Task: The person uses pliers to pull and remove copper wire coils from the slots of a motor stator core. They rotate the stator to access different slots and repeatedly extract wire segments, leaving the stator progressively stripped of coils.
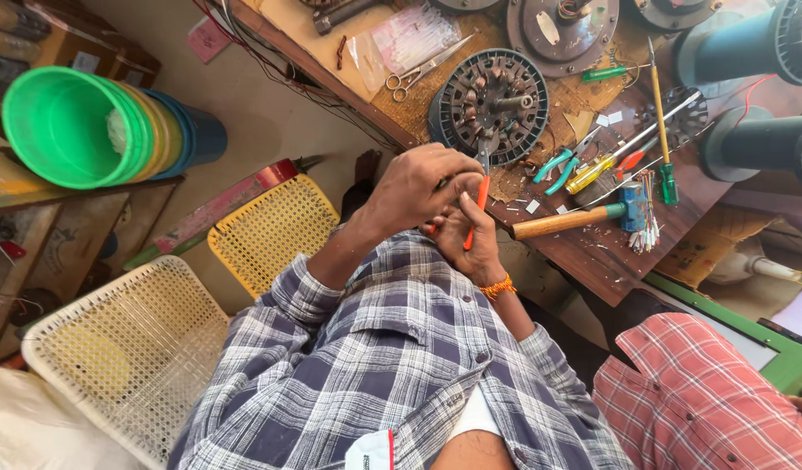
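Observation:
My left hand (418, 184) and my right hand (472, 237) are clasped together over the near edge of a wooden workbench (592, 257). Both grip orange-handled pliers (481, 198), whose metal jaws point up at a round black fan-motor stator (496, 100) with coil slots and a centre shaft. My left hand is fisted over the upper part of the tool. The right hand, with an orange thread at the wrist, wraps the lower handle. What the jaws pinch is too small to tell.
On the bench lie a wooden-handled hammer (562, 223), teal pliers (553, 167), a yellow screwdriver (592, 174), a green screwdriver (664, 130), scissors (418, 71) and wire spools (740, 48). Stacked buckets (70, 126) and two woven stools (270, 228) stand left. Another person's red-checked sleeve (697, 396) is at the lower right.

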`<state>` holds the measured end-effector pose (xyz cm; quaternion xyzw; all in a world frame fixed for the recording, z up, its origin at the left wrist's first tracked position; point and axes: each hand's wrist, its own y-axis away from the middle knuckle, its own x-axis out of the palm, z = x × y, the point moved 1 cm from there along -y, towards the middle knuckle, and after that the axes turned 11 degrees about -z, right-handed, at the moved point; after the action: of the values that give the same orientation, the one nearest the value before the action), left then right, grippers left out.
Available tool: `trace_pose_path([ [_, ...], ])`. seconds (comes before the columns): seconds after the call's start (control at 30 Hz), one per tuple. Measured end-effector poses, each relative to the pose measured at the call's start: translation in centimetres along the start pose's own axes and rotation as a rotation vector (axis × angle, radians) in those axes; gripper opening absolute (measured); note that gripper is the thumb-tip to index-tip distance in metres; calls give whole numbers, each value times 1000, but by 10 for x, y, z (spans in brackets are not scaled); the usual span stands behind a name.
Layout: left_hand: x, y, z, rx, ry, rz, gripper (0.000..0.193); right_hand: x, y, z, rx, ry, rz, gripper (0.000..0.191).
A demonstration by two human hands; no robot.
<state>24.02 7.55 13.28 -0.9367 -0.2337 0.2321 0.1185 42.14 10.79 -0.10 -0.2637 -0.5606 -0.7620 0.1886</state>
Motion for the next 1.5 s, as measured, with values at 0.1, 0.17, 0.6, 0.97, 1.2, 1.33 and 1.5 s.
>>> trace_pose_path([
  [0.1, -6, -3, -5, 91, 27, 29, 21, 2, 5, 1, 28, -63, 39, 41],
  [0.17, -10, -6, -4, 102, 73, 37, 21, 4, 9, 2, 65, -81, 98, 42],
  [0.6, 56, -70, 80, 332, -357, -47, 71, 31, 22, 18, 4, 164, 89, 63],
  [0.97, 83, -84, 108, 349, -337, 80, 52, 10, 19, 14, -12, 43, 150, 34],
  [1.2, 83, -88, 106, 401, -343, 132, 55, 0, 40, 36, 148, 6, 121, 19],
  [1.33, 81, -90, 107, 415, -360, 130, 53, -19, 42, 73, 131, 383, -47, 28],
  [1.5, 79, -89, 108, 356, -363, 168, 50, -25, 20, 68, -943, 1666, -363, 42],
])
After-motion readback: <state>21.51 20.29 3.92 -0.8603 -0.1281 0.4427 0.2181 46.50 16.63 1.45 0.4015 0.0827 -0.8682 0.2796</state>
